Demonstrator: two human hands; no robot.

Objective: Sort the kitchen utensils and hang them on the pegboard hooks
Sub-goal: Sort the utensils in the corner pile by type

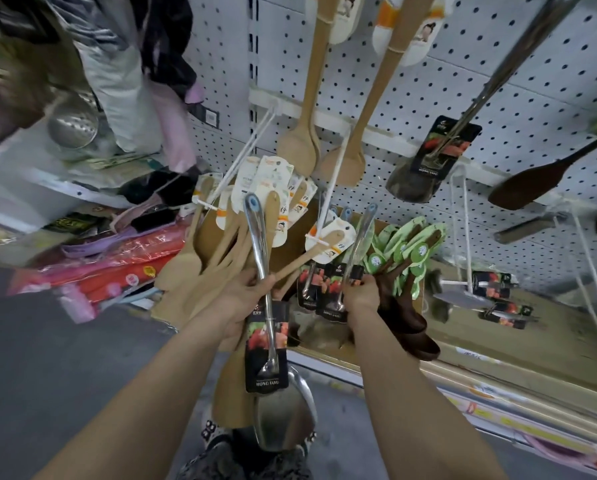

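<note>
Left hand (245, 296) is wrapped around the handle of a steel turner (259, 244), and it's clutching a whole bunch of light wooden spatulas (217, 258) in the same grip. The turner's blue-looped handle tip points up and away at the pegboard (518, 74). Its wide blade hangs low and near, and there's a black product card around the shaft.

The wooden ones fan out up and to the left, and their white paper tags (255, 181) crowd around a long white hook (252, 147).

Right hand (361, 296) is closed around a bundle of dark brown wooden spatulas (406, 323). The heads droop down just right of the wrist, and the green tags (408, 244) spread out above.

Between the two hands there's a cluster of black-carded steel utensils (331, 292) touching the right fingers. I honestly can't tell if that hand is holding those too.

Higher up the board, two long wooden spoons (302, 140) hang side by side. To their right is a carded steel utensil (418, 181), then a dark wooden paddle (529, 185) farther right.

Low on the right is a tan shelf (498, 362) with more carded steel pieces (463, 299) lying on it.

Far left, another person (127, 81) stands beside a steel colander (72, 123), with red and pink packages (124, 268) stacked below.
</note>
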